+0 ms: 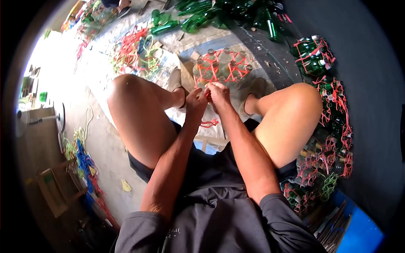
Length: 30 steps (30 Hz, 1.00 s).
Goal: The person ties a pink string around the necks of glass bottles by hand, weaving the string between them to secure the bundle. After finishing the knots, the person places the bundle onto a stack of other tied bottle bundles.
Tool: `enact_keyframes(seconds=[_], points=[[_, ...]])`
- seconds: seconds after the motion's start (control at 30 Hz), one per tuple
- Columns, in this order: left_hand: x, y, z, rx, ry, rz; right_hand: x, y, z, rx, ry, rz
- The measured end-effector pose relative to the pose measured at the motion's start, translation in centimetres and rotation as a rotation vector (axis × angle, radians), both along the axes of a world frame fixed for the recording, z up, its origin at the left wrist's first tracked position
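Observation:
Clear bottles [215, 69] stand grouped between my feet, with red cord [230, 67] laced around and between their necks. At the near edge of this group, my left hand [196, 102] and my right hand [218, 93] meet, both closed on the red cord. A loose end of red cord [209, 123] hangs below them. The fingertips are small and partly hidden, so the exact knot or loop between them cannot be made out.
Green bottles [198, 19] lie in a heap ahead. Red and pale cords [137, 50] lie front left. Tied bottle bundles [314, 55] line the right side. A fan [59, 117] is at left. Another person's foot [124, 11] shows at the top.

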<state>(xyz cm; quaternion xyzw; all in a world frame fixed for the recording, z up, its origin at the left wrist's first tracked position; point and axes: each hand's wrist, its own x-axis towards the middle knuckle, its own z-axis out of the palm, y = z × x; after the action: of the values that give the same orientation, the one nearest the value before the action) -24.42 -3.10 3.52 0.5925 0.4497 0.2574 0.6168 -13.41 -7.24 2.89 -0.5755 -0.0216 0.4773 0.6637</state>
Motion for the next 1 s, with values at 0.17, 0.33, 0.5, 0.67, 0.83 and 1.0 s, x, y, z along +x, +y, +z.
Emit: enact_keyframes(seconds=[0.17,0.33,0.5,0.67,0.83,1.0], points=[[-0.6,1.1,2.8,-0.184,0.190,-0.116,0.5,-0.5,2.0,-0.056,-0.145,0.069],[-0.5,2.1,0.0,0.723,0.335,-0.057,0.8,-0.1,0.9,-0.201,-0.678,0.126],[1.4,2.8,6.1,0.806,0.412,-0.175,1.2,-0.2,0.9,-0.193,-1.074,0.177],[2.2,4.9,4.5,0.965,0.343,-0.395,1.6,-0.2,2.8,-0.259,-1.207,0.183],[2.8,5.5,3.6,1.006,0.347,-0.418,2.0,0.0,3.8,-0.233,-1.203,0.169],[2.9,6.3,3.8,1.012,0.288,-0.433,3.3,0.3,4.2,-0.162,-0.959,0.195]])
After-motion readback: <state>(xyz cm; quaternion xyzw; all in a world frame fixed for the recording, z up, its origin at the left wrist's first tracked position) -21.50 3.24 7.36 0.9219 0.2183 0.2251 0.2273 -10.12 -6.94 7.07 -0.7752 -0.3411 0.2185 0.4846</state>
